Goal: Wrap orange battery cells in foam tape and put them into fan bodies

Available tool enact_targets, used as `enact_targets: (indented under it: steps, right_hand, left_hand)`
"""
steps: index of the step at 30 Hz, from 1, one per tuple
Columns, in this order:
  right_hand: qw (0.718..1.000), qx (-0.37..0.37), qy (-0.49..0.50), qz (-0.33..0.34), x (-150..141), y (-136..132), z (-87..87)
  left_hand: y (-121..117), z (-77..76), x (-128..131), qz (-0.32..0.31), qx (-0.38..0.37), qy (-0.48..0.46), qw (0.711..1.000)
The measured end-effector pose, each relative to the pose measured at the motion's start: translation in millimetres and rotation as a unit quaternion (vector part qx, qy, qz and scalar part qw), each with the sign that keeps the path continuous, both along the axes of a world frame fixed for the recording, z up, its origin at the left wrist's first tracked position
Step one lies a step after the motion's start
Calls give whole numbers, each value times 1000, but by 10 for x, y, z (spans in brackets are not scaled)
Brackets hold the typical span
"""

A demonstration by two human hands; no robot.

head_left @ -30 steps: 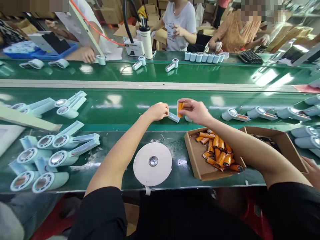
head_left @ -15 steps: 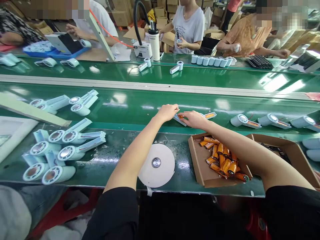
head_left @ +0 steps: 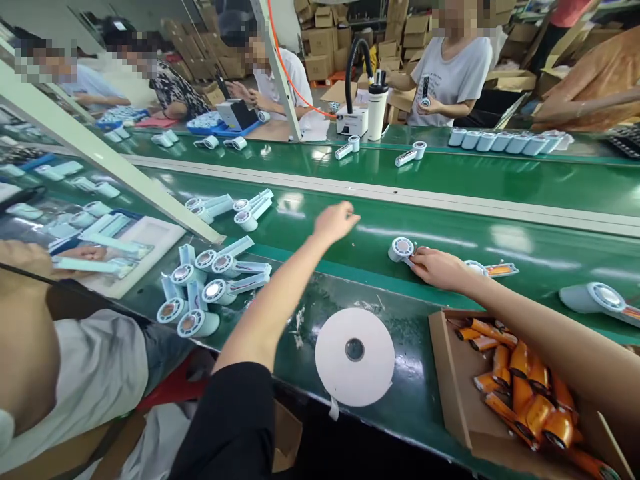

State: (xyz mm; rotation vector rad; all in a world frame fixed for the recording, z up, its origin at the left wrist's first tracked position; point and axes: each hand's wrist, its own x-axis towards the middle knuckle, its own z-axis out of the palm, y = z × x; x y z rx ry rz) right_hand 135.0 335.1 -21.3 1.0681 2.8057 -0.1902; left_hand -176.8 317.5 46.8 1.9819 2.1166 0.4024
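- The right hand (head_left: 440, 269) is clamped on the handle of a fan (head_left: 401, 248), its fingers and thumb covering most of that handle.
- This fan lies on the green belt (head_left: 373, 230), close to the belt's near edge, its round head pointing up and to the left of the hand.
- The left hand (head_left: 336, 221) hangs over the belt, well apart from the fan, with fingers curled and nothing visible in them; I cannot tell whether the fingertips meet.
- A second fan (head_left: 500, 271) lies just behind the right wrist, an orange piece showing in its handle.
- A third fan (head_left: 600, 297) is farther along the belt, at the right.
- A tape roll (head_left: 355, 373) lies flat on the surface (head_left: 407, 333), its loose end over the near edge.
- Right of the roll, under the right forearm, a cardboard box (head_left: 447, 380) holds a heap of orange cells (head_left: 523, 383).
- Left of the left forearm, several fans (head_left: 215, 292) cluster on the surface by its near edge.
- Beyond the cluster, more fans lie on the belt.
- At the far left, a co-worker's hand (head_left: 87, 253) is beside pale blue parts.
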Motion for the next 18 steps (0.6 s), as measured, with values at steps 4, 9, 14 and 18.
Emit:
enact_targets:
  steps: [4, 9, 14, 18]
  right_hand:
    - [999, 15, 46, -8, 82, -9, -127]
    - [995, 37, 90, -3, 163, -29, -209]
    - [994, 43, 100, -7, 242, -59, -232]
    - [994, 39, 98, -17, 271, -61, -215]
  left_hand:
    - [36, 57, -1383, 279, -14, 74, 957]
    - [124, -294, -2368, 378, -80, 159, 908]
    - [206, -495, -2645, 298, -66, 214, 928]
    - [291, -517, -2769, 236, -32, 235, 942]
